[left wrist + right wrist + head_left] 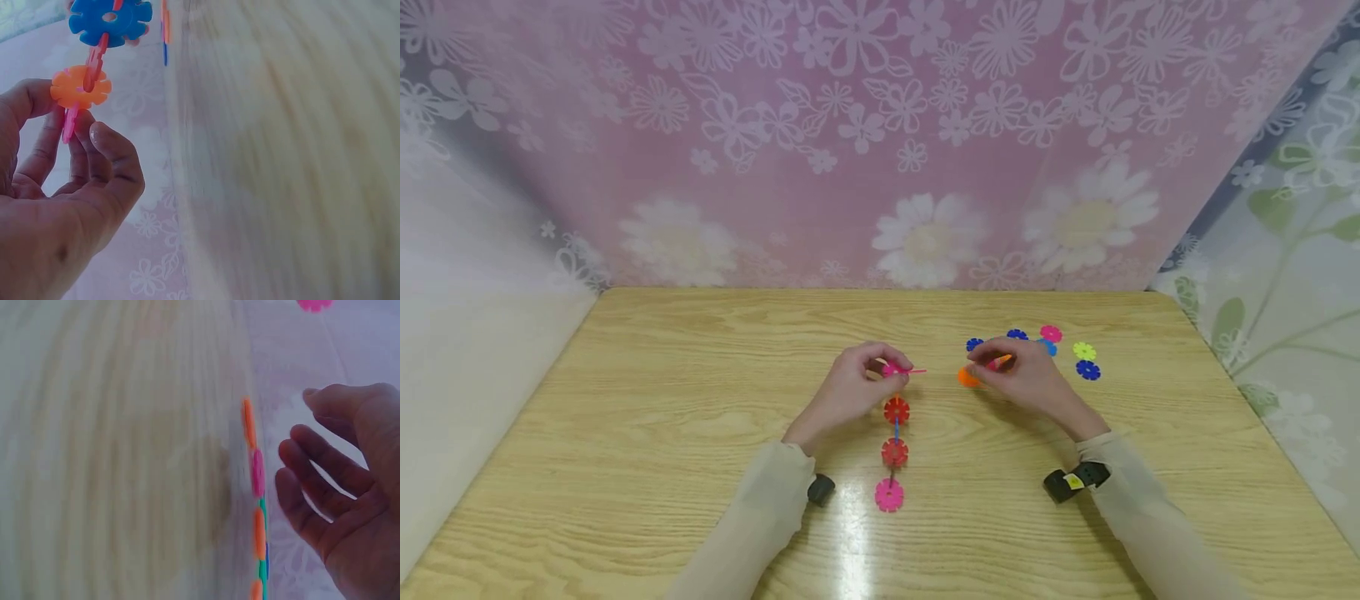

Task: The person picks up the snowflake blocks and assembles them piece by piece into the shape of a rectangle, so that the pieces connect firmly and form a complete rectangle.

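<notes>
My left hand (pixel 853 383) pinches one end of a chain of slotted, flower-shaped plastic discs. At the pinched end, an orange disc (pixel 81 87) and pink ones (pixel 893 370) show between the fingers, followed by a blue disc (pixel 111 22). Toward me the chain runs through two red discs (pixel 895 452) to a pink disc (pixel 889 495). To the right, my right hand (pixel 1026 375) hovers over loose discs with fingers loosely bent and nothing between them. Nearest its fingertips lies an orange disc (pixel 967 377); the palm side shows in the right wrist view.
Loose dark blue (pixel 1087 370), yellow (pixel 1084 351) and pink discs (pixel 1051 333) lie on the wooden table (pixel 662 400) beyond and right of my right hand. A floral curtain (pixel 820 208) hangs behind the table. Both wrists wear dark straps with small cameras (pixel 1060 486).
</notes>
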`<state>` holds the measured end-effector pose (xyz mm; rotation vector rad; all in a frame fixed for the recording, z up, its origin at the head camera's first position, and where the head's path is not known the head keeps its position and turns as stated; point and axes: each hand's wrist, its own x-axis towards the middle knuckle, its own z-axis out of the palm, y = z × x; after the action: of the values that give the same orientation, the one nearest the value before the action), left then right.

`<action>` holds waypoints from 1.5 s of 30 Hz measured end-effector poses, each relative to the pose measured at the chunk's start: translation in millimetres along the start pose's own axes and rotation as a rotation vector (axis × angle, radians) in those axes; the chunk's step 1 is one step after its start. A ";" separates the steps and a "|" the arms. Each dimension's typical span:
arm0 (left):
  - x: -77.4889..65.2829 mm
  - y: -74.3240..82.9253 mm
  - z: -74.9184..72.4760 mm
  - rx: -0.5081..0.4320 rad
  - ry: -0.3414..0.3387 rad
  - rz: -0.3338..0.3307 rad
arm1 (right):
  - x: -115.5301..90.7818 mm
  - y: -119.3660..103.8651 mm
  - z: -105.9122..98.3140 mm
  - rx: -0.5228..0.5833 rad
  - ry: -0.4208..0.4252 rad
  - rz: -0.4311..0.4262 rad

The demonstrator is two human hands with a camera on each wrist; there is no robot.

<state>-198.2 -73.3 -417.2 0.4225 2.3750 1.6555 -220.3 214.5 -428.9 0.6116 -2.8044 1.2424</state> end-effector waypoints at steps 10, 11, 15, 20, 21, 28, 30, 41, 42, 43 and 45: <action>-0.5 1.9 0.5 0.004 0.004 -0.010 | 0.2 24.2 -15.1 -0.162 -0.082 -0.025; -0.8 2.0 0.2 0.004 0.003 -0.016 | 0.8 25.1 -14.9 -0.177 -0.090 -0.027; -1.2 1.5 -1.2 0.015 -0.007 -0.014 | 2.9 24.1 -14.5 -0.212 -0.138 -0.018; -1.9 -1.6 -5.1 0.028 -0.014 -0.006 | 5.8 20.2 -12.2 -0.229 -0.181 -0.014; -1.8 -2.2 -6.0 0.029 -0.015 -0.009 | 6.3 19.9 -11.9 -0.233 -0.185 -0.008; -1.9 -4.7 -9.4 0.032 -0.018 -0.013 | 10.0 16.7 -11.3 -0.237 -0.208 -0.001; -1.9 -5.1 -9.9 0.034 -0.020 -0.012 | 10.6 15.8 -11.7 -0.225 -0.225 0.010; -2.3 -4.3 -9.7 0.034 -0.018 -0.010 | 12.5 13.7 -16.2 -0.189 -0.302 0.068; -2.3 -4.2 -9.7 0.034 -0.017 -0.010 | 12.4 13.8 -16.5 -0.186 -0.308 0.076; -2.3 -4.2 -9.6 0.034 -0.017 -0.011 | 12.5 14.1 -16.7 -0.183 -0.312 0.085; -2.4 -4.0 -9.6 0.035 -0.015 -0.011 | 12.4 14.3 -16.9 -0.176 -0.322 0.094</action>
<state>-199.6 -83.9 -417.6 0.4255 2.3947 1.6029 -239.3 231.0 -425.3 0.7353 -3.1953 0.9695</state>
